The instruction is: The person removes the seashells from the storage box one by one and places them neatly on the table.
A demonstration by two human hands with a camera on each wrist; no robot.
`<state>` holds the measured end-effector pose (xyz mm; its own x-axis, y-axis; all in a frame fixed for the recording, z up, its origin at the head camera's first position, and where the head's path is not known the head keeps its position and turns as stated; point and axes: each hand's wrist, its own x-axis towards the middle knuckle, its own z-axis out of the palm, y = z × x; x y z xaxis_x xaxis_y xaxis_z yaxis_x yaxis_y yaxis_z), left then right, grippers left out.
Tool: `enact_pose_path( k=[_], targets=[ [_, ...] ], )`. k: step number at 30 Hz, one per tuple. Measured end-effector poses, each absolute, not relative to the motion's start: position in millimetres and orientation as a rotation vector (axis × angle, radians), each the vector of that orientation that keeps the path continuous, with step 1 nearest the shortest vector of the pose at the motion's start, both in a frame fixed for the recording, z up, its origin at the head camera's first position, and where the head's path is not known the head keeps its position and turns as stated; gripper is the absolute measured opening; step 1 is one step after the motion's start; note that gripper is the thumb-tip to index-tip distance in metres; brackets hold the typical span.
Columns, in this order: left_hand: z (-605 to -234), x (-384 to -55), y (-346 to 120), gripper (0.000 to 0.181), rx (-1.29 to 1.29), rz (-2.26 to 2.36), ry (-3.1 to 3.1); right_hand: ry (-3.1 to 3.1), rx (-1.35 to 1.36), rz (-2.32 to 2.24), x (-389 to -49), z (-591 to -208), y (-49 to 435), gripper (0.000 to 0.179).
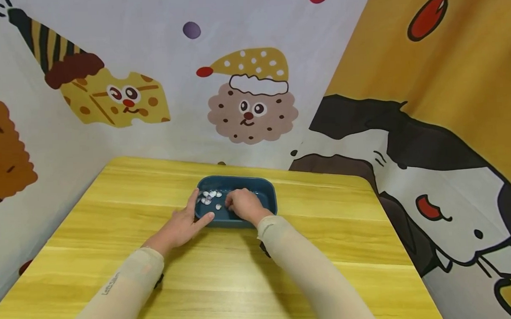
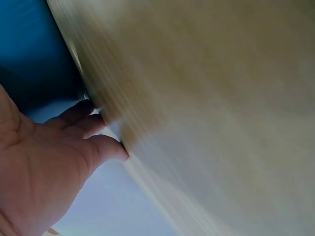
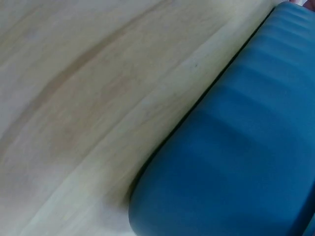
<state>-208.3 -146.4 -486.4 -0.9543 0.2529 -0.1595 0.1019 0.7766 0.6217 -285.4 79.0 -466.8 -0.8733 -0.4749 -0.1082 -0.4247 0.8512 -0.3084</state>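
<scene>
A dark blue rectangular tray (image 1: 236, 223) lies on the table, and its ribbed outer wall (image 3: 236, 147) fills the right of the right wrist view. Several small, whitish, roundish pieces (image 1: 208, 197) are grouped inside at its left end, with a single piece (image 1: 218, 207) a little apart. My left hand (image 1: 179, 228) is at the tray's left end, fingers extended along the rim and thumb spread by the front corner. Reaching over the front rim, my right hand (image 1: 245, 206) has its bent fingers down inside the tray, right of the pieces. I cannot tell whether its fingertips pinch something.
The yellow wood-grain table (image 1: 217, 273) extends around the tray on all sides. Behind it hangs a cloth backdrop (image 1: 150, 41) printed with cartoon food, and a yellow cloth with a cartoon animal (image 1: 460, 204) is at the right.
</scene>
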Motion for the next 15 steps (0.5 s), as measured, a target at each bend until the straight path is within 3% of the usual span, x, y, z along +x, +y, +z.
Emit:
enact_pose_path(
  k=[7,15],
  targets=[
    [-490.3,-205.3,-143.4,0.103,0.260,0.936,2.727,2.848,-0.690,-0.468,-280.2,-457.9,99.7,0.016],
    [-488.7,-205.6,-144.2,0.103,0.271,0.942,2.731,2.958,-0.821,-0.722,-263.9,-413.4,144.9,0.018]
  ],
)
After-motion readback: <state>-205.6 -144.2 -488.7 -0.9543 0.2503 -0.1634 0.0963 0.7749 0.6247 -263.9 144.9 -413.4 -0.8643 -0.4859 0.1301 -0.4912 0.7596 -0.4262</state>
